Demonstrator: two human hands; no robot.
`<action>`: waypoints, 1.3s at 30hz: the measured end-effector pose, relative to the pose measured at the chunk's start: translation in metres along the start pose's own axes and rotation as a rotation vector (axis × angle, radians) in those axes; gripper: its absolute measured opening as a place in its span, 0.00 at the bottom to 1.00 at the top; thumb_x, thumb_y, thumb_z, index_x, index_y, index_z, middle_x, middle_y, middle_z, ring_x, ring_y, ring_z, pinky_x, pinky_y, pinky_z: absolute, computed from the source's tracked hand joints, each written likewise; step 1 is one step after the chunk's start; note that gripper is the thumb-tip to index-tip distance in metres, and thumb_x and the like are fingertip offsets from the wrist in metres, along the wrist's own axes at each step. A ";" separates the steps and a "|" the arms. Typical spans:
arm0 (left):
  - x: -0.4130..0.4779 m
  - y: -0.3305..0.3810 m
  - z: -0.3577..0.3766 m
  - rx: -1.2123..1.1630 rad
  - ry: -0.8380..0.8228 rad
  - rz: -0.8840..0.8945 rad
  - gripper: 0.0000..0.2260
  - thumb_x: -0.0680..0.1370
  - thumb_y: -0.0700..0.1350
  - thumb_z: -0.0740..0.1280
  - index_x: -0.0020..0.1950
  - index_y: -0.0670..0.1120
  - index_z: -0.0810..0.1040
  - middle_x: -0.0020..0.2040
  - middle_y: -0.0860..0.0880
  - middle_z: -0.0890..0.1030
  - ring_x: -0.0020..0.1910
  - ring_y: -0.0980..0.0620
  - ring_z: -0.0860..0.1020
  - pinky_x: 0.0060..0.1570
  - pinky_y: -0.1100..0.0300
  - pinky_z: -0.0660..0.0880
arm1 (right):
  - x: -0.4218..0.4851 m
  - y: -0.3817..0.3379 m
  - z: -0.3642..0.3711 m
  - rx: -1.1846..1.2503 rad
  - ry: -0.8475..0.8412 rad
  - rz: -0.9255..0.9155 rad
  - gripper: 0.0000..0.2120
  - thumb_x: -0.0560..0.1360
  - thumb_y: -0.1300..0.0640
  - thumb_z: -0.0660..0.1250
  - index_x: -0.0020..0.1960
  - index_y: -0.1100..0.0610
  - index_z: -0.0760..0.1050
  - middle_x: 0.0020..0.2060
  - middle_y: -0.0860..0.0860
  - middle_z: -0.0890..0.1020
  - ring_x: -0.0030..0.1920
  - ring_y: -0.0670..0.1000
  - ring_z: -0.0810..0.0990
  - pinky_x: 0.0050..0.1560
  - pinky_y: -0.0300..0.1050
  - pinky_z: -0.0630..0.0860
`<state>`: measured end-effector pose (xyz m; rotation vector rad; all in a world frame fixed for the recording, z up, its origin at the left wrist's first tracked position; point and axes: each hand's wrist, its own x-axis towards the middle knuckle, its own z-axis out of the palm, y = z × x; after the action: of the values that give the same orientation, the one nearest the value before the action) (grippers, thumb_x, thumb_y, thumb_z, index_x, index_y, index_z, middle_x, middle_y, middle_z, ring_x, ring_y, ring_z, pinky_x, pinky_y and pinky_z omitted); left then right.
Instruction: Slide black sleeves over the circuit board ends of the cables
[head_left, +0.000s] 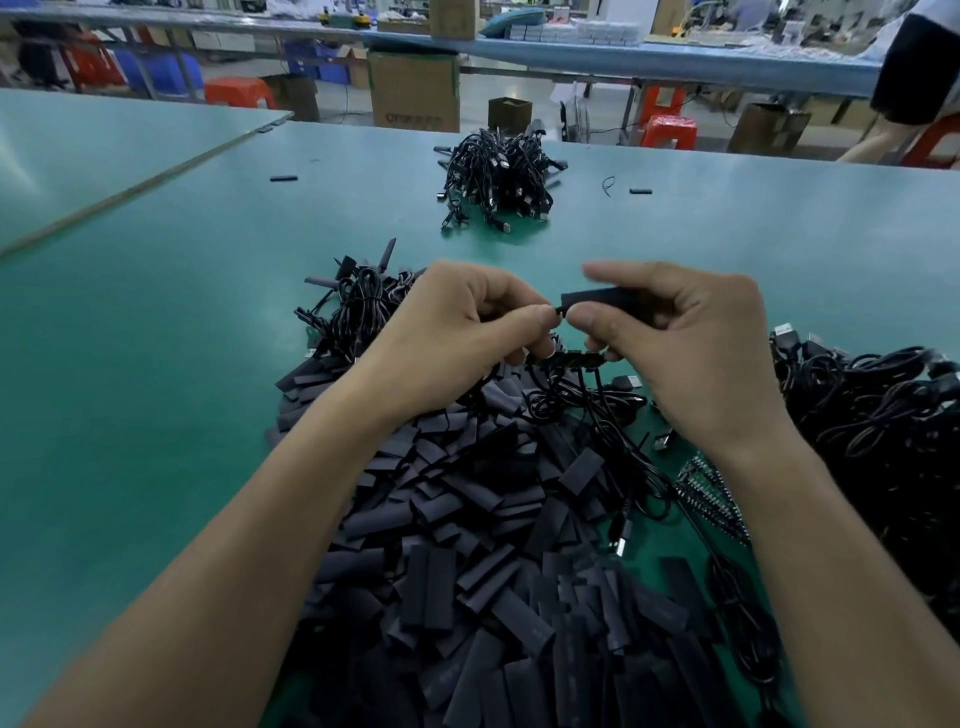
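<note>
Bench (156, 364), green-topped, carries all of it. Far on its left lies one stray sleeve (283, 179), and nearer sits a small bundle of cables (353, 312), just behind the left hand (457, 332). That hand is curled, its thumb and forefinger pinching something small and dark at the left mouth of a black sleeve (597, 299); I cannot tell what it is. Below both forearms spreads a heap of loose sleeves (467, 545). A further bundle (498, 176) lies well apart at the back of the bench. The right hand (691, 353) grips the black sleeve between thumb and forefinger, holding it level above the heap, other fingers curled. A cable (597, 395) hangs beneath the hands. Right of the wrist lie pin strips (711, 493), then a big tangle of cables (872, 415).
</note>
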<state>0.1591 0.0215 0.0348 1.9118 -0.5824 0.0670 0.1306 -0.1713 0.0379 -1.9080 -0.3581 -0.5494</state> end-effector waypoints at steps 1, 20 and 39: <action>0.000 0.000 0.000 -0.012 0.007 -0.004 0.05 0.80 0.43 0.70 0.47 0.46 0.85 0.38 0.52 0.86 0.36 0.55 0.82 0.42 0.59 0.81 | 0.001 0.000 0.000 0.025 0.050 0.013 0.19 0.70 0.57 0.78 0.59 0.49 0.80 0.37 0.43 0.86 0.37 0.43 0.85 0.42 0.36 0.81; 0.000 0.010 0.004 -0.089 0.108 0.005 0.03 0.80 0.41 0.70 0.47 0.45 0.83 0.40 0.50 0.87 0.37 0.55 0.84 0.44 0.62 0.81 | 0.000 -0.002 0.016 0.288 0.192 0.095 0.07 0.78 0.62 0.70 0.53 0.52 0.80 0.38 0.49 0.87 0.38 0.51 0.87 0.38 0.39 0.80; 0.015 -0.046 -0.033 0.051 0.689 -0.203 0.13 0.78 0.46 0.72 0.62 0.47 0.81 0.42 0.53 0.84 0.31 0.64 0.77 0.39 0.63 0.75 | -0.003 0.010 0.012 -0.501 -0.282 0.120 0.20 0.77 0.50 0.71 0.68 0.46 0.75 0.62 0.42 0.79 0.63 0.42 0.75 0.61 0.31 0.65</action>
<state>0.1991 0.0583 0.0139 1.8324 0.0781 0.5860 0.1351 -0.1642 0.0246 -2.4840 -0.3010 -0.3048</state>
